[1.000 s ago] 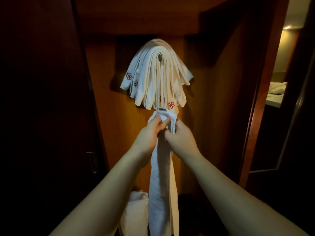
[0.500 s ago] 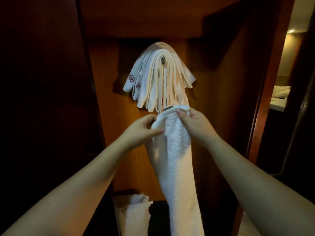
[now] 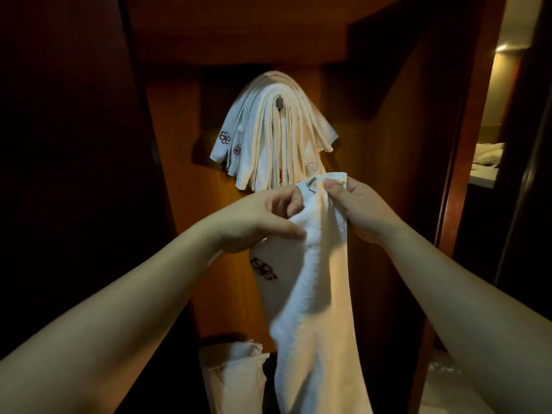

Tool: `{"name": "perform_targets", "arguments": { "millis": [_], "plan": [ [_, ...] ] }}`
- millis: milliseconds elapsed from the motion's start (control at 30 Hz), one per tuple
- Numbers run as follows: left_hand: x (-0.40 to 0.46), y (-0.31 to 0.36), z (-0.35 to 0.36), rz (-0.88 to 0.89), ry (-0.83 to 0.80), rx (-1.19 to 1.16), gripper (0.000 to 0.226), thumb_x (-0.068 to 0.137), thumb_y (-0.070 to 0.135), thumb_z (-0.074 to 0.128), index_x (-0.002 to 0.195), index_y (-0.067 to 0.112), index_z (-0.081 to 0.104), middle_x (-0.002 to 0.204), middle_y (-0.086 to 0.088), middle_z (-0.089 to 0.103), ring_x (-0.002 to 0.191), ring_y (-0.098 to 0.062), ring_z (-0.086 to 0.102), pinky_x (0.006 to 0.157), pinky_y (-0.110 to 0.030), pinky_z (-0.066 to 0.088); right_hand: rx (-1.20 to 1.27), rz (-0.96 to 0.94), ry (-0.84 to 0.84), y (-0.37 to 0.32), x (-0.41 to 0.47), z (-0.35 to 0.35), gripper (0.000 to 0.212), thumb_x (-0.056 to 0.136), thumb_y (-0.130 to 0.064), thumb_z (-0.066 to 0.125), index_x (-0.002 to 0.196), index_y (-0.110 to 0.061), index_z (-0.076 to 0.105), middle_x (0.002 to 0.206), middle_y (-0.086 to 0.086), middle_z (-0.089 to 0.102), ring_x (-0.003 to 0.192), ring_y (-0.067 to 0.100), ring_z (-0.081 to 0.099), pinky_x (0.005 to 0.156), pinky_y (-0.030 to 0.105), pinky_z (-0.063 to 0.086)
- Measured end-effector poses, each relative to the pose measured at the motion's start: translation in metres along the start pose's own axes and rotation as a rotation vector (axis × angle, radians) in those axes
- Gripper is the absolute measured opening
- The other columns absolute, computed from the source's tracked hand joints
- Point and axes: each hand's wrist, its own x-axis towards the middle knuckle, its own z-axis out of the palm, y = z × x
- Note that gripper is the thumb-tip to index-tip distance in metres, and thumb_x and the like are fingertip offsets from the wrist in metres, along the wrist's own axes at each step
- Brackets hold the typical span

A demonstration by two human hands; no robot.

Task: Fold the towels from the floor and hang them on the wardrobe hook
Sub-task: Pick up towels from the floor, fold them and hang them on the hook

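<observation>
Head view: left hand point(image 3: 257, 222) and right hand point(image 3: 360, 210) both pinch the white towel point(image 3: 313, 294) at its top, just below the stacked towels point(image 3: 268, 138) crowding the hook point(image 3: 279, 102); adding another could drag them off

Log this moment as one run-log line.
left hand grips towel | right hand pinches its top | hook loaded with towels | not yet hung

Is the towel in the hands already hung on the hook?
No. The towel hangs below the hook, its top edge pinched by the left hand and right hand.
</observation>
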Motion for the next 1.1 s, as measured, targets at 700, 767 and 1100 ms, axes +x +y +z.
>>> {"name": "perform_targets", "arguments": {
  "millis": [700, 767, 1100],
  "plan": [
    [-0.018, 0.021, -0.012, -0.277, -0.061, 0.936, 0.036, 0.085, 0.032, 0.077, 0.106, 0.047, 0.051, 0.094, 0.018, 0.067, 0.086, 0.003, 0.064, 0.072, -0.017, 0.054, 0.006, 0.032, 0.086, 0.017, -0.009, -0.021, 0.044, 0.073, -0.070, 0.065, 0.103, -0.039, 0.075, 0.116, -0.003, 0.074, 0.115, 0.017, 0.067, 0.110, 0.049, 0.045],
    [-0.020, 0.013, -0.026, -0.335, 0.021, 1.113, 0.047, 0.088, 0.033, 0.074, 0.123, 0.044, 0.045, 0.097, 0.016, 0.066, 0.085, -0.002, 0.063, 0.074, -0.024, 0.055, -0.076, 0.041, 0.087, 0.018, -0.012, -0.030, 0.044, 0.073, -0.074, 0.062, 0.102, -0.042, 0.074, 0.109, -0.007, 0.075, 0.108, 0.016, 0.069, 0.102, 0.043, 0.051],
    [-0.014, -0.016, -0.046, -0.128, 0.361, 1.169, 0.035, 0.093, 0.028, 0.069, 0.123, 0.030, 0.052, 0.089, 0.009, 0.061, 0.075, -0.005, 0.057, 0.062, -0.030, 0.049, -0.742, 0.004, -0.062, 0.005, -0.013, -0.054, 0.014, 0.099, -0.041, 0.057, 0.094, -0.043, 0.070, 0.089, -0.014, 0.071, 0.084, 0.005, 0.066, 0.068, 0.030, 0.050]
  ]
}}
